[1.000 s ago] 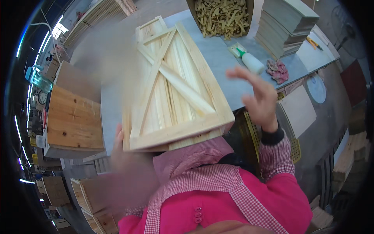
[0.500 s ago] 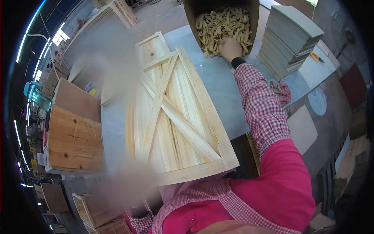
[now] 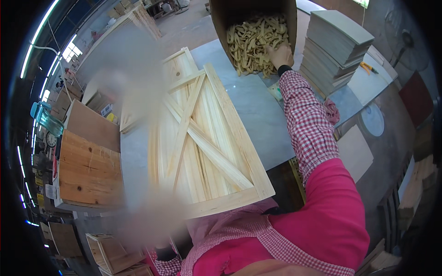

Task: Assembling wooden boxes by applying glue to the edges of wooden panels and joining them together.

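Note:
My right hand [image 3: 281, 56] reaches into a cardboard box [image 3: 220, 34] lying open toward me at the far side of the table. Its fingers are bent and closed on the loose, curly pale strips [image 3: 251, 43] heaped inside. A pale wooden panel [image 3: 225, 161], framed and crossed by diagonal braces like a small barn door, lies in front of my body. My left sleeve [image 3: 166, 267] shows at the lower edge. A blurred patch covers where my left hand would be, so its fingers are hidden.
A tall stack of thin grey boards [image 3: 334, 50] stands right of the box, with an orange-handled tool [image 3: 367, 68] beyond it. A pinkish rag [image 3: 330, 112] lies at the table's right edge. Knotty wooden boards [image 3: 90, 168] stand at left, near a teal bottle [image 3: 48, 118].
My right hand has shifted slightly to the right within the heap of strips. The whole view has tilted a little, and the panel stays in place on the table.

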`<action>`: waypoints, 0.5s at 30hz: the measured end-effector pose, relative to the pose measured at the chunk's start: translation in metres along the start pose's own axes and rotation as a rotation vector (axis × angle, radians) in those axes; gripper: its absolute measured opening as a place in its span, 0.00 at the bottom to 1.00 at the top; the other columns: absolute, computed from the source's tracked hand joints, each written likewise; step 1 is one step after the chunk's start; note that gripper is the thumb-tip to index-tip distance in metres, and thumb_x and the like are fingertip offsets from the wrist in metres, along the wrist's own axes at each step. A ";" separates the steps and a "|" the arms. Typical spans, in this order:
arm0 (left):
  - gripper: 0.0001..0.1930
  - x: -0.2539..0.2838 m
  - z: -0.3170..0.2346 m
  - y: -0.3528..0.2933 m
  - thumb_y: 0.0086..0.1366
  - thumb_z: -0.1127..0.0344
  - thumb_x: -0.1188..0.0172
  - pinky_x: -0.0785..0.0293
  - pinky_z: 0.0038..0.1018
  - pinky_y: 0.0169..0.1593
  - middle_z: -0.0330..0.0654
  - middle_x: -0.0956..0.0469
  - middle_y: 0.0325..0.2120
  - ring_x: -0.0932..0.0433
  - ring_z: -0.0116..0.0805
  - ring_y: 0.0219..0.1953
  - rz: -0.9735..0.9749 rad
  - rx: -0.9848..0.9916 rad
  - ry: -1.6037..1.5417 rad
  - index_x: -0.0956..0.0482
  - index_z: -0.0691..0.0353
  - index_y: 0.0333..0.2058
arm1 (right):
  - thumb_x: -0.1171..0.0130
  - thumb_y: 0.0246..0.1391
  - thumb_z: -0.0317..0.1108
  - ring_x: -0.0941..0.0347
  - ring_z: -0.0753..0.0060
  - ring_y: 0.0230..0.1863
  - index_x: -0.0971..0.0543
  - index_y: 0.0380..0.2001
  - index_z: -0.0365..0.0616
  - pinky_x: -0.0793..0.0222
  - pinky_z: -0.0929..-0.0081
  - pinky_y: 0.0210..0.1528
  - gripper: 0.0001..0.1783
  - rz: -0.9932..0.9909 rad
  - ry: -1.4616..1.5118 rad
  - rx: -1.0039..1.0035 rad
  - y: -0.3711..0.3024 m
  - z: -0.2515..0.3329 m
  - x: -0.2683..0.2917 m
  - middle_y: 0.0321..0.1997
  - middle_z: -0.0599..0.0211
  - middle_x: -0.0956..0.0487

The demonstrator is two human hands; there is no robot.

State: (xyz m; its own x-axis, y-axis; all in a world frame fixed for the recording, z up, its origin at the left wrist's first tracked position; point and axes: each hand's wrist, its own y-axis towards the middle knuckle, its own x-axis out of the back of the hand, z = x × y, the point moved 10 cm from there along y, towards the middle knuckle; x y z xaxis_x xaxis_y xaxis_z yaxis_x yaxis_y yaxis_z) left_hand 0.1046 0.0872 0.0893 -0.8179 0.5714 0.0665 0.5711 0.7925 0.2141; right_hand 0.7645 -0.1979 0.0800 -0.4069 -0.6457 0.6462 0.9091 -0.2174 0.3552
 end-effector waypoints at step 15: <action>0.23 0.019 -0.010 0.052 0.68 0.61 0.53 0.34 0.29 0.56 0.48 0.27 0.49 0.28 0.31 0.48 0.132 -0.058 0.375 0.31 0.71 0.56 | 0.47 0.50 0.36 0.23 0.57 0.30 0.20 0.26 0.41 0.29 0.63 0.35 0.11 0.597 0.162 0.737 -0.110 0.121 -0.004 0.27 0.53 0.21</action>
State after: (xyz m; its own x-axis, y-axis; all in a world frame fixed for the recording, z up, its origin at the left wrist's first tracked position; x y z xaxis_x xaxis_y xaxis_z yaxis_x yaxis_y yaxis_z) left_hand 0.1177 0.1372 0.1119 -0.7123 0.5418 0.4462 0.6772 0.6978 0.2336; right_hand 0.6560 -0.0829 0.1198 0.1727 -0.6060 0.7765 0.6554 0.6592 0.3687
